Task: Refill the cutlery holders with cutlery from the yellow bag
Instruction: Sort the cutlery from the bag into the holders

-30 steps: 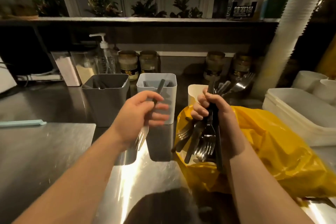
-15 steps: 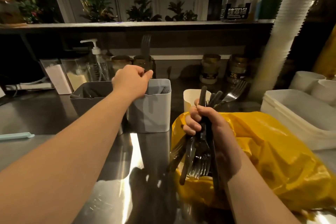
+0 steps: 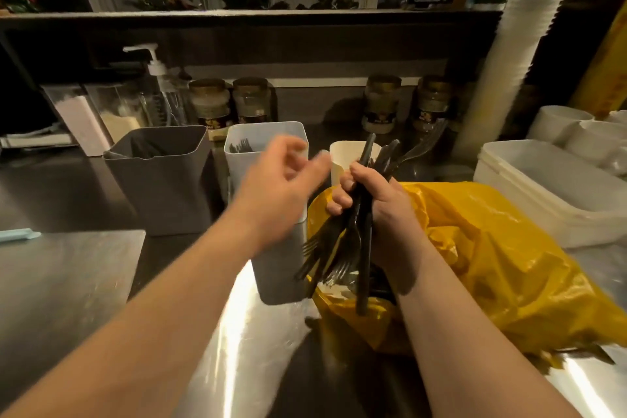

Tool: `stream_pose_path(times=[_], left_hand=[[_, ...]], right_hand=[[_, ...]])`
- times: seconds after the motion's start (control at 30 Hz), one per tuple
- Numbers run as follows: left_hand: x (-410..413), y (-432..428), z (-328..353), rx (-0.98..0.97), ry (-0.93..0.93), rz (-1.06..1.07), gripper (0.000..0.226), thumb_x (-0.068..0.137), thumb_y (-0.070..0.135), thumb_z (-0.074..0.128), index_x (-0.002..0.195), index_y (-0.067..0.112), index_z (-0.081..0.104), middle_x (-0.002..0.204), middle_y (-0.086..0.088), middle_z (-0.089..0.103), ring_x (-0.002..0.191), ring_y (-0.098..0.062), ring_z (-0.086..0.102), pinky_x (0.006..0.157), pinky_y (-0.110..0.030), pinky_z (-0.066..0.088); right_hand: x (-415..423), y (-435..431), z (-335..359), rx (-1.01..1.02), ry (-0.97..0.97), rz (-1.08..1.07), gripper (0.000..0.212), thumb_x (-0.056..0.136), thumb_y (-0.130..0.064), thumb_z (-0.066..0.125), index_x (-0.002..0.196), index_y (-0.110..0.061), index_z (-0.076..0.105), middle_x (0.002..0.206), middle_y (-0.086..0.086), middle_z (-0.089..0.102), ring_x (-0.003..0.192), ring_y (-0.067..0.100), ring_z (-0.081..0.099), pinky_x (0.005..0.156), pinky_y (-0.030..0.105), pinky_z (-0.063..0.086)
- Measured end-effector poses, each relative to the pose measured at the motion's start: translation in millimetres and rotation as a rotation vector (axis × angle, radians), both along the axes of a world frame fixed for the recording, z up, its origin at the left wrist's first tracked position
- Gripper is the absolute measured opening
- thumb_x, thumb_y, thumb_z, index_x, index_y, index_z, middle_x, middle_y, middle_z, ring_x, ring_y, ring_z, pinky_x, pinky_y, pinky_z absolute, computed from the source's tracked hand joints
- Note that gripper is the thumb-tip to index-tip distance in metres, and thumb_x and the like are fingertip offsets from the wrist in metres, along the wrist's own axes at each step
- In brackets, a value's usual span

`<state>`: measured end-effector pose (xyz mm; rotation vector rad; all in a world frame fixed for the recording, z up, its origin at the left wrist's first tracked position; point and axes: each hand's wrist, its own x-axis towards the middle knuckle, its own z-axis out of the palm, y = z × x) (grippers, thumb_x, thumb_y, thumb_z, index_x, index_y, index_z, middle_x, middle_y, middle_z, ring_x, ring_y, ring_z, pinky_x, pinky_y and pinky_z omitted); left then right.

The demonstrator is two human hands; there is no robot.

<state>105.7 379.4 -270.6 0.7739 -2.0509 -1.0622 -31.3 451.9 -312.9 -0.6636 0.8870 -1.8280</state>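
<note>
My right hand (image 3: 376, 204) grips a bundle of black plastic cutlery (image 3: 356, 234), mostly forks with tines pointing down, above the crumpled yellow bag (image 3: 492, 265). My left hand (image 3: 278, 187) hovers empty and blurred, fingers loosely spread, in front of the light grey holder (image 3: 268, 146), which has a few black forks inside. A dark grey holder (image 3: 159, 176) stands to its left. A small white cup (image 3: 342, 156) sits behind my right hand.
On the steel counter (image 3: 68, 282), white tubs (image 3: 549, 190) sit at the right and a tall stack of white cups (image 3: 515, 30) rises behind. Jars (image 3: 210, 105), a pump bottle (image 3: 159, 78) and clear canisters line the back wall.
My left hand held a fork, carried it up over the light grey holder and let it go; now it has swung back empty toward the bundle in my right hand.
</note>
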Motion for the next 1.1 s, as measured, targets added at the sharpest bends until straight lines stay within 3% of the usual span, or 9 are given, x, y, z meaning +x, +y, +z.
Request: stream_pose_path(times=[0.1,0.17,0.27,0.4,0.47,0.57,0.73,0.9,1.1], left_hand=[[-7.3,30.4,-12.2,0.493,-0.198,-0.282,0.102,0.074,0.065,0.066,0.156,0.039,0.013,0.142,0.006,0.051,0.123,-0.012,0.055,0.109,-0.04,0.039],[-10.4,34.7,-21.5,0.424,-0.294,-0.321,0.113,0.075,0.049,0.08,0.156,0.046,0.001,0.157,0.008,0.035,0.139,-0.018,0.042,0.111,-0.038,0.039],[-12.1,34.2,-30.8,0.403,-0.278,-0.311,0.116,0.08,0.028,0.084,0.153,0.051,-0.003,0.154,0.015,0.036,0.134,-0.013,0.045,0.1,-0.023,0.046],[-2.3,26.7,-35.7,0.628,-0.198,-0.391,0.074,0.091,0.012,0.072,0.146,0.041,0.031,0.115,0.008,0.065,0.087,-0.009,0.071,0.071,-0.017,0.056],[5.5,20.8,-38.4,0.747,-0.121,-0.36,0.037,0.094,0.008,0.067,0.128,0.017,0.057,0.092,-0.002,0.071,0.07,-0.016,0.07,0.069,-0.026,0.057],[17.2,9.3,-43.3,0.882,-0.061,-0.327,0.005,0.094,0.005,0.063,0.098,0.007,0.061,0.071,-0.007,0.062,0.06,-0.018,0.06,0.065,-0.03,0.054],[39.3,-10.6,-46.7,0.94,-0.026,-0.502,0.011,0.09,0.012,0.067,0.096,0.008,0.06,0.077,-0.01,0.061,0.065,-0.02,0.061,0.065,-0.032,0.054],[54.6,-16.6,-56.9,0.892,0.085,-0.347,0.035,0.079,0.02,0.07,0.111,0.006,0.065,0.082,-0.008,0.068,0.072,-0.021,0.065,0.061,-0.033,0.054],[52.9,-21.6,-69.0,0.873,0.026,-0.249,0.033,0.089,0.034,0.062,0.097,0.007,0.079,0.092,-0.013,0.074,0.08,-0.024,0.07,0.076,-0.041,0.053]], right_hand=[[2.2,-5.0,-7.0,0.15,0.124,-0.202,0.042,0.091,-0.037,0.071,0.115,-0.005,0.059,0.088,0.01,0.065,0.077,0.02,0.068,0.064,0.036,0.056],[6.3,-7.1,-6.0,0.154,0.199,-0.252,0.062,0.082,-0.046,0.076,0.126,-0.006,0.058,0.096,0.006,0.065,0.088,0.024,0.064,0.076,0.04,0.057],[12.5,-6.7,1.4,0.195,0.362,-0.326,0.045,0.093,-0.043,0.064,0.128,-0.017,0.056,0.107,0.003,0.066,0.099,0.02,0.065,0.081,0.033,0.056],[15.7,-8.1,2.4,0.298,0.618,-0.298,0.058,0.088,-0.059,0.052,0.134,-0.024,0.048,0.119,0.002,0.065,0.111,0.021,0.063,0.087,0.033,0.057],[17.1,-9.8,1.1,0.305,0.627,-0.259,0.055,0.088,-0.062,0.045,0.129,-0.026,0.051,0.116,-0.005,0.063,0.111,0.014,0.06,0.084,0.025,0.053],[17.1,-10.1,0.7,0.372,0.516,-0.233,0.045,0.099,-0.06,0.037,0.12,-0.027,0.06,0.116,-0.007,0.064,0.112,0.017,0.059,0.093,0.032,0.051],[20.8,-3.3,-1.0,0.378,0.465,-0.03,0.086,0.073,-0.083,0.044,0.135,-0.024,0.059,0.124,0.0,0.069,0.116,0.024,0.063,0.104,0.047,0.048],[31.4,-1.2,-9.2,0.2,0.818,0.001,0.013,0.094,-0.032,0.067,0.086,-0.022,0.071,0.067,-0.014,0.066,0.07,0.002,0.064,0.062,0.017,0.048],[38.5,-6.8,-13.7,0.306,0.806,-0.105,0.02,0.097,-0.026,0.065,0.079,-0.022,0.073,0.074,0.002,0.072,0.081,0.025,0.072,0.067,0.027,0.057]])
